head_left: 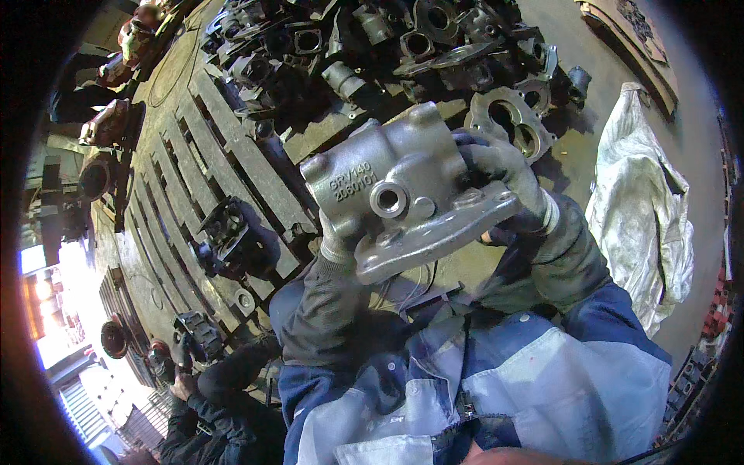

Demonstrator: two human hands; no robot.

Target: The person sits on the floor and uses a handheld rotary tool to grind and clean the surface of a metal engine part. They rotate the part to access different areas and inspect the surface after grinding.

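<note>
A grey cast metal housing with a cylindrical body, a round threaded port and a wide flange is held up in front of my chest. My right hand, in a grey work glove with dark fingertips, closes around its right end. From below and behind, my left hand grips the left side; most of its fingers are hidden by the casting. The flange is tilted, its right end higher than its left.
Beyond the housing lies a large heap of dark metal castings. A slatted wooden pallet at left bears a dark casting. A whitish sack lies at right. Another person's hand is beside a casting at lower left.
</note>
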